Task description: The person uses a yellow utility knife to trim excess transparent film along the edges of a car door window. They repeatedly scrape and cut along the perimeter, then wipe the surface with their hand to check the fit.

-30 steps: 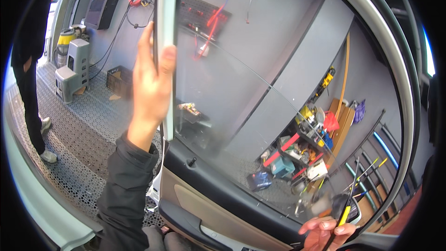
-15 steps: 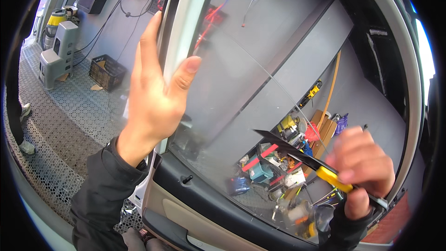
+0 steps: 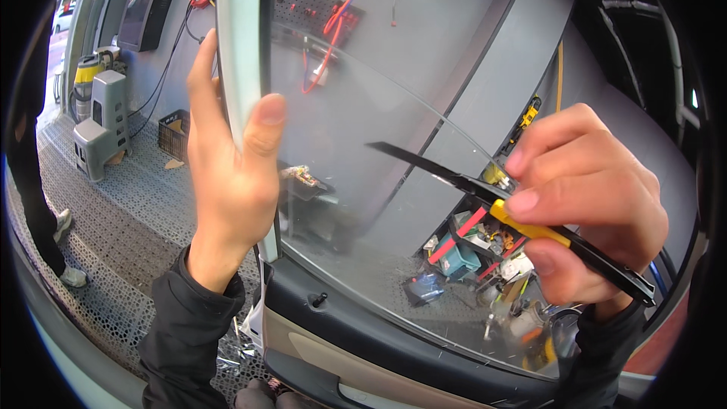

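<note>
My left hand (image 3: 231,167) is closed around the pale upright door-frame edge (image 3: 243,39), thumb on the near face and fingers behind it. A car door window (image 3: 356,144) fills the middle, with dark trim (image 3: 356,326) below it and a small lock knob on that trim. At the right, my right hand (image 3: 583,197) grips a black and yellow utility knife (image 3: 530,229) between fingers and thumb; its long dark blade points up-left over the glass. I cannot tell whether the blade touches the glass.
A person in dark trousers (image 3: 36,193) stands at the far left on grid flooring. Grey plastic steps (image 3: 106,121) and a black crate (image 3: 170,136) stand by the wall. Through the window show a cluttered cart (image 3: 473,250), hoses and a pegboard (image 3: 291,11).
My right hand has come up from the lower right with the knife, which now lies flatter across the window. My left hand stays on the frame; the view has shifted slightly.
</note>
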A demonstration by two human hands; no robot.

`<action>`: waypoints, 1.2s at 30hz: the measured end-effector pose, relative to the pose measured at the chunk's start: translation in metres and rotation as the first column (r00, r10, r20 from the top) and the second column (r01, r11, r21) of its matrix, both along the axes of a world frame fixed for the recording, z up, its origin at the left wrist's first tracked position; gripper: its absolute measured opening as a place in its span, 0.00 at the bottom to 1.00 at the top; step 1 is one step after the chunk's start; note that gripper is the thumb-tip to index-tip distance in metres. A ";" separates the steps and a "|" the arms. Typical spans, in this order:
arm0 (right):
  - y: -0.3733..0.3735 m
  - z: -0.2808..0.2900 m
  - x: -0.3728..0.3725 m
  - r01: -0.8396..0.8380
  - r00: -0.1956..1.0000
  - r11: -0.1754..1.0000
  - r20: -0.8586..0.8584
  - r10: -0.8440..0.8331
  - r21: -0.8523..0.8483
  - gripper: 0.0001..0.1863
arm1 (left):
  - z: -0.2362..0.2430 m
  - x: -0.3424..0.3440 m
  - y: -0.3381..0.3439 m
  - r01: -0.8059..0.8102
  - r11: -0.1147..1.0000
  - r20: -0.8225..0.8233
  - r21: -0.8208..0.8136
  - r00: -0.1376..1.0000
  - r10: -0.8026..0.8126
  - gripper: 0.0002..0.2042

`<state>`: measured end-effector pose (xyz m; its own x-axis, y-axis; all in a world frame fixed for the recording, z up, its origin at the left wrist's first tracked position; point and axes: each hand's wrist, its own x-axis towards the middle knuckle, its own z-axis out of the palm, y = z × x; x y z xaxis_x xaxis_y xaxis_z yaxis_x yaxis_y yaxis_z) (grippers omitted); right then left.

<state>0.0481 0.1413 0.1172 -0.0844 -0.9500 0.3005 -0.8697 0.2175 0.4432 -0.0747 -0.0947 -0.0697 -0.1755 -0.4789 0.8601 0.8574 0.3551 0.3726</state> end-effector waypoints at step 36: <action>0.002 -0.037 0.016 0.204 0.971 0.979 -0.128 -0.199 0.025 0.09 | -0.006 -0.010 0.004 -0.018 1.000 -0.065 -0.025 0.998 0.017 0.38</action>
<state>0.0643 0.1431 0.0799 -0.2398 -0.9282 0.2847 -0.7470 0.3637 0.5566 -0.0847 -0.0910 -0.0754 -0.1107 -0.4590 0.8815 0.8731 0.3789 0.3069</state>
